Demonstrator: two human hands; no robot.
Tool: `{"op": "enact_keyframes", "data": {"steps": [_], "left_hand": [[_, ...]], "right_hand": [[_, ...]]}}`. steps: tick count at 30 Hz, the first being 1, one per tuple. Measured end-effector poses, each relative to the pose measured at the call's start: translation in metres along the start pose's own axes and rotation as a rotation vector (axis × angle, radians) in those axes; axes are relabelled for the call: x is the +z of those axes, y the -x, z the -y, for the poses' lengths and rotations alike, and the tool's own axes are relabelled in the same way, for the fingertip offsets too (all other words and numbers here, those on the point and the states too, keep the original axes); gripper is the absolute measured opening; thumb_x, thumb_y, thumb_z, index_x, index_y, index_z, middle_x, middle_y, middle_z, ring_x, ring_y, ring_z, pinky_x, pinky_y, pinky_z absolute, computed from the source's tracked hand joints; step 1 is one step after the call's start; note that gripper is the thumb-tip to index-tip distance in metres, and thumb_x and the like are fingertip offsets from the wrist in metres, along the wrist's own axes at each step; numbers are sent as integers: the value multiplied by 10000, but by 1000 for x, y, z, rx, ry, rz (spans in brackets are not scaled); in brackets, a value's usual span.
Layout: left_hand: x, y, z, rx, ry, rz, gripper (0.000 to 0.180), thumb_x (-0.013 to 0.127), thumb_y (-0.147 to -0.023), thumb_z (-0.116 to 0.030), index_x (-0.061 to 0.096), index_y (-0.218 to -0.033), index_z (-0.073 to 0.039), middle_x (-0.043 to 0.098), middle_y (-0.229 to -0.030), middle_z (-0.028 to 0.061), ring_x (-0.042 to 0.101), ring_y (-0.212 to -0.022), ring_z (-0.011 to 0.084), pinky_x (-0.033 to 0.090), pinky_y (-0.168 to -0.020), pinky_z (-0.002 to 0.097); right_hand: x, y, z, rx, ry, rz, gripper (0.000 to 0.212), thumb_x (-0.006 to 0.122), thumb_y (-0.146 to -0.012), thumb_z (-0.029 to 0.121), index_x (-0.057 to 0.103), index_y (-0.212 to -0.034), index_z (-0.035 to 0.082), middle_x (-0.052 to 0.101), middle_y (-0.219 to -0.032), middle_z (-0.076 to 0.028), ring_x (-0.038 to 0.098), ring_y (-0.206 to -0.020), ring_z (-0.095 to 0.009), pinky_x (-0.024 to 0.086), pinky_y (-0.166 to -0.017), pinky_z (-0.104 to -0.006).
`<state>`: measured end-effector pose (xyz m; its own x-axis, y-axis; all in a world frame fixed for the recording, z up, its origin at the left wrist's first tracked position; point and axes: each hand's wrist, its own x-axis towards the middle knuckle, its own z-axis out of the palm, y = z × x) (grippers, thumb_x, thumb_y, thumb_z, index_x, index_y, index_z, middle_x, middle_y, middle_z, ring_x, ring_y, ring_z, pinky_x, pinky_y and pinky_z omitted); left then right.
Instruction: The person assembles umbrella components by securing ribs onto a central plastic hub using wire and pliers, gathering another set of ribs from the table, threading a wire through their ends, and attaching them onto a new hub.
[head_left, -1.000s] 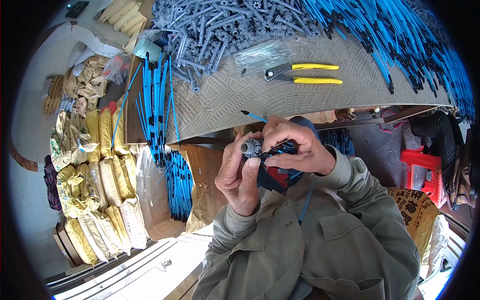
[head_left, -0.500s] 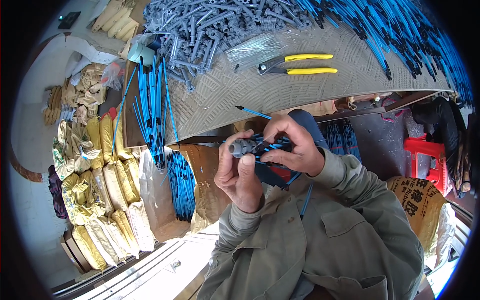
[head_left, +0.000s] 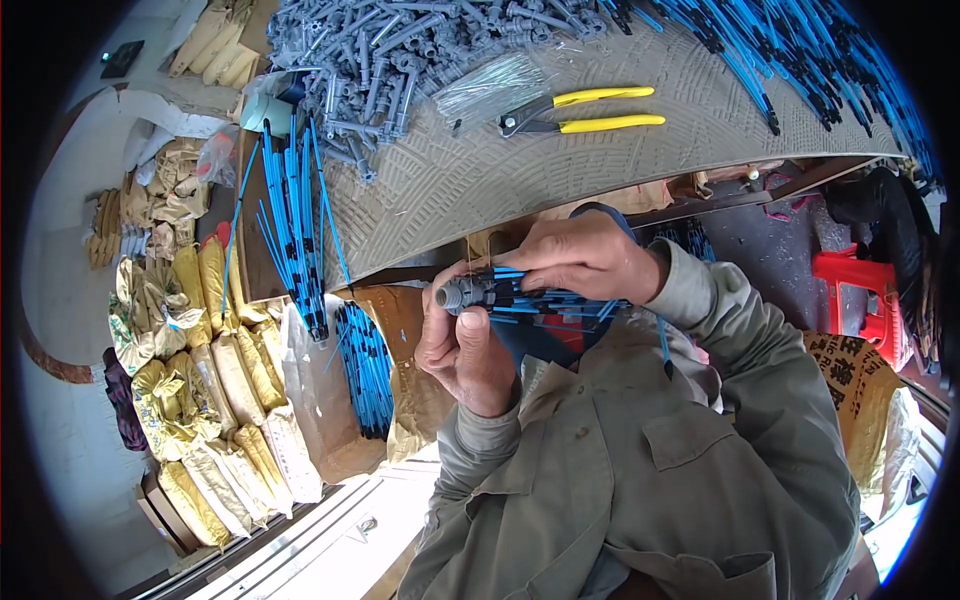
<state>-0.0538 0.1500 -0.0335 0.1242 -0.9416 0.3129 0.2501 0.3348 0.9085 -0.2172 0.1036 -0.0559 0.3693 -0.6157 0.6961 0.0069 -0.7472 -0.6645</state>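
Observation:
My left hand [head_left: 468,358] is closed round a grey plastic fitting [head_left: 456,295] with a ridged, round end facing left. From the fitting's other side a bunch of thin blue tubes [head_left: 570,306] with black parts fans out to the right. My right hand [head_left: 588,256] is closed over these tubes just right of the fitting, thumb and fingers pressed together. One blue tube [head_left: 663,338] with a black tip hangs below my right wrist. Both hands are in front of my body, just off the near edge of the table [head_left: 430,205]. The fingers partly hide where tubes and fitting meet.
On the table lie a heap of grey fittings [head_left: 385,65], thin shiny wires [head_left: 492,92], yellow-handled cutters [head_left: 605,108] and a large pile of blue tubes [head_left: 790,65]. More blue tubes [head_left: 292,215] hang at its left edge. A red stool [head_left: 870,300] stands right; yellow sacks [head_left: 180,400] lie left.
My right thumb and fingers have closed over the tubes. The single tube that stuck out above my right hand no longer shows there; one now hangs below the wrist. The view has shifted slightly.

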Motion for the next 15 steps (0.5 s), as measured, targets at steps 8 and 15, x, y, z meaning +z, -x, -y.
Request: {"op": "enact_keyframes", "data": {"steps": [8, 15], "left_hand": [[-3, 0, 0, 50, -229, 34, 451, 544, -896, -303, 505, -1121, 86, 571, -1080, 157, 552, -973, 214, 417, -894, 333], [7, 5, -7, 73, -332, 0, 380, 514, -895, -248, 530, -1068, 91, 565, -1071, 159, 543, -967, 219, 403, -908, 350]], "right_hand": [[9, 14, 3, -245, 387, -70, 478, 651, -688, -9, 551, -1155, -22, 605, -927, -134, 629, -693, -224, 510, -563, -296], [17, 19, 27, -169, 475, -51, 465, 646, -678, 0, 561, -1134, -23, 598, -937, -145, 628, -718, -225, 511, -564, -300]]}}
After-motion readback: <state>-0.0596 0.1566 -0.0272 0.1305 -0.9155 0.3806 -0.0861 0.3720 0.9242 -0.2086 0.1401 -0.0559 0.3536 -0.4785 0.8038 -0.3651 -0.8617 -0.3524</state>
